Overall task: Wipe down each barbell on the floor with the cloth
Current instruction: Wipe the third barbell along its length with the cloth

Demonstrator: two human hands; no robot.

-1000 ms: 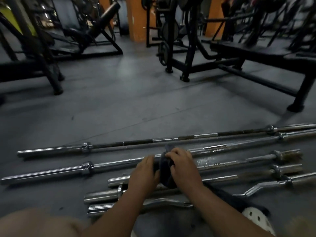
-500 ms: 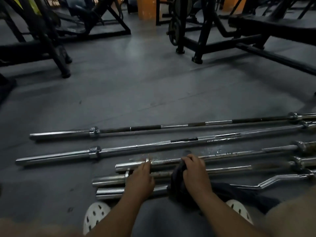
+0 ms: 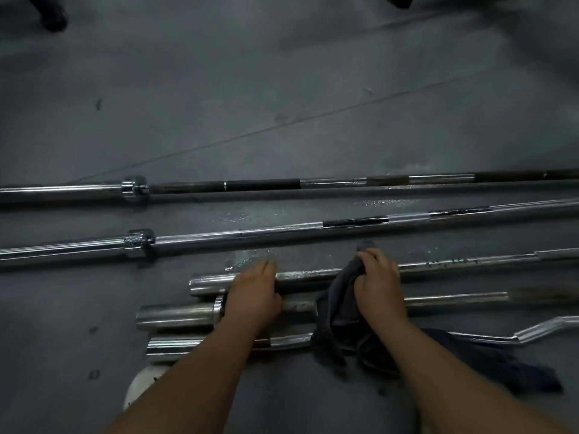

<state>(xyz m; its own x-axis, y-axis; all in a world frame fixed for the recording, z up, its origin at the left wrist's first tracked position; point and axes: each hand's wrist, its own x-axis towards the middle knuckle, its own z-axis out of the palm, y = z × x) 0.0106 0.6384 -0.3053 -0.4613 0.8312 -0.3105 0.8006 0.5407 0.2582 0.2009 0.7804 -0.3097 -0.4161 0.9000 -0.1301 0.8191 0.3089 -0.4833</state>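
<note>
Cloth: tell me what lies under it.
The cloth drapes across three bars: the rusty bar, the middle bar and the curl bar nearest the person. Their covered stretches are hidden.

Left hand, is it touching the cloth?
Apart. The head view shows bare barbell between the left hand and the cloth, which the right hand grips.

place: gym, weight area | evidence: long steel barbells (image 3: 282,230) with collared sleeves laid side by side, a curl bar (image 3: 532,332) nearest | floor (image 3: 282,73): dark grey matting with a seam | top edge: black equipment foot (image 3: 54,17)
</note>
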